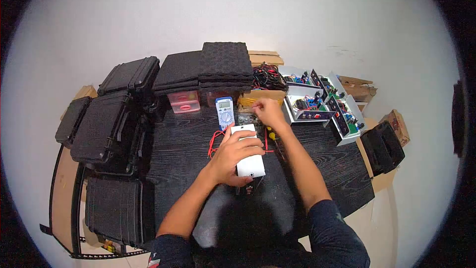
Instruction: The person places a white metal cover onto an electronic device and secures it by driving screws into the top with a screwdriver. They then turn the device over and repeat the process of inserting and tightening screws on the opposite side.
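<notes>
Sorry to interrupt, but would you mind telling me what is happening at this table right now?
A person sits at a dark table. The left hand rests on a white box, holding it down. The right hand reaches forward to small parts near the far edge, beside a blue multimeter with red leads. Black cases are stacked on the left, and open white electronics boxes stand on the right.

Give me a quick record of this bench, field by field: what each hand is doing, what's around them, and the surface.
left hand: rests on a white box, gripping it
right hand: reaching toward the far edge, near a cardboard box of wires
multimeter: blue, beside the white box, red leads trailing
surface: dark table
left side: black cases
right side: open white electronics boxes
</notes>
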Available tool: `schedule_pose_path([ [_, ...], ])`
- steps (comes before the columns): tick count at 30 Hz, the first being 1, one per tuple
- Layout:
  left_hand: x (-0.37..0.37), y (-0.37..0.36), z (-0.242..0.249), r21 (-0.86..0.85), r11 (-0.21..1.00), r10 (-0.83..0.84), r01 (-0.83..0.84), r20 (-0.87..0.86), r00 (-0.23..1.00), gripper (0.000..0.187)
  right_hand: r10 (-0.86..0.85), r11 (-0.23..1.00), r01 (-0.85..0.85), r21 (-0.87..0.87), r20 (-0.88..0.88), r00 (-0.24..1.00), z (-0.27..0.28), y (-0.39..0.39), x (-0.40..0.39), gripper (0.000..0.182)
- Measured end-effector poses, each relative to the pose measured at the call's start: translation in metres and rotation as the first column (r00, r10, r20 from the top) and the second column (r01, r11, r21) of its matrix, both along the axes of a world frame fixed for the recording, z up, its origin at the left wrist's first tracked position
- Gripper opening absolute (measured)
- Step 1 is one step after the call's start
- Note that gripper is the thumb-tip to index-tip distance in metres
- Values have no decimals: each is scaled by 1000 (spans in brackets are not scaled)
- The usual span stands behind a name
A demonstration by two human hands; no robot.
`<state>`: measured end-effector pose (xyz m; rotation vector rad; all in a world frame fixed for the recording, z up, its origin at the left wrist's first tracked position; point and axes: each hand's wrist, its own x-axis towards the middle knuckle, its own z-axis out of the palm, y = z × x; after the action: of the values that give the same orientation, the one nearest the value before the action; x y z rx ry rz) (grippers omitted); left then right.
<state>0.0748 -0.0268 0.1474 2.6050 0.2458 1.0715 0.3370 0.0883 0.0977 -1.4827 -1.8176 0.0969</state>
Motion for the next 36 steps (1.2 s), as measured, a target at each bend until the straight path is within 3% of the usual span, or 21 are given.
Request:
schedule_pose_path([
  [3,0,-2,5,-14,1000,-19,19,-2,1000,77,90,996,-91,18,-412,907,33,-46,-8,14],
  [4,0,-2,7,-24,999,-31,30,-1,1000,79,155,978,-206,-15,-607,779,36,-56,-8,15],
  [7,-1,-3,8,-1,1000,-17,17,-43,999,84,259,947,-317,59,-724,640,67,-112,-17,11],
  [10,-1,-8,16,0,1000,14,-14,-38,999,82,418,896,-441,50,-428,801,112,-173,-25,13],
  [13,0,-5,10,-15,1000,11,-11,-11,1000,82,570,817,-573,64,-246,784,120,-192,-32,17],
  [17,1,-6,13,-17,1000,-10,10,-2,1000,81,529,820,-559,-121,-214,821,123,-216,-43,19],
  [21,2,-6,12,8,1000,7,-7,-24,1000,79,669,733,-680,-28,-154,727,113,-215,-40,16],
  [27,1,-3,9,28,1000,14,-14,-20,1000,79,650,742,-669,-47,-195,734,121,-225,-50,18],
  [30,1,-5,12,9,1000,10,-10,-17,1000,79,565,766,-629,-137,-324,759,125,-231,-49,18],
  [33,1,-9,18,-21,1000,5,-5,-23,1000,80,561,814,-575,-75,-153,814,125,-230,-49,22],
  [36,1,-9,18,-19,1000,3,-3,-24,1000,80,536,814,-574,-96,-261,803,120,-233,-51,23],
])
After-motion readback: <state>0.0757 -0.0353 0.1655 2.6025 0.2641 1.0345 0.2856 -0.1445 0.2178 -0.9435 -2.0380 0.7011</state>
